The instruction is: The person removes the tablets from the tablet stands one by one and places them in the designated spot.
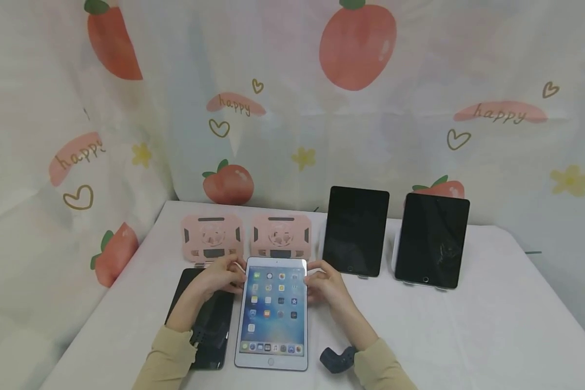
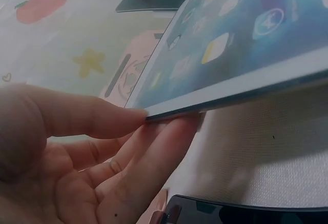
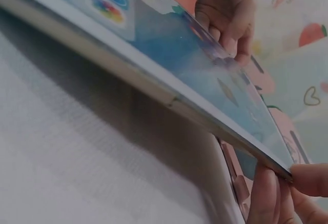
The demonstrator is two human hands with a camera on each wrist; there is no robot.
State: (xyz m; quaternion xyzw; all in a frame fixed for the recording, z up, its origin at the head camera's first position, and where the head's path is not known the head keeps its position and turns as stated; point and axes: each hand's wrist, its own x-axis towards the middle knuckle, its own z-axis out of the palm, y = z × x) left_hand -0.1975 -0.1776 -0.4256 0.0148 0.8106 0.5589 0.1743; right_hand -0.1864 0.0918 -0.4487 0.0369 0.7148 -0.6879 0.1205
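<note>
A white-framed tablet (image 1: 274,311) with a lit screen of app icons is between my two hands in the head view. At its upper left corner my left hand (image 1: 220,275) pinches the edge. The left wrist view shows the thumb (image 2: 102,115) above that edge and fingers (image 2: 164,152) underneath. My right hand (image 1: 327,284) pinches the upper right corner, thumb on top and fingers (image 3: 266,196) below in the right wrist view. That side of the tablet is tilted up, with shadowed white cloth (image 3: 102,147) beneath it.
Under my left forearm lies a dark tablet (image 1: 209,336). Two pink stands (image 1: 195,238) are side by side behind the lit tablet. To the right, a black tablet (image 1: 356,230) and another black tablet (image 1: 431,241) lean upright on stands. A printed curtain (image 1: 283,124) hangs behind the table.
</note>
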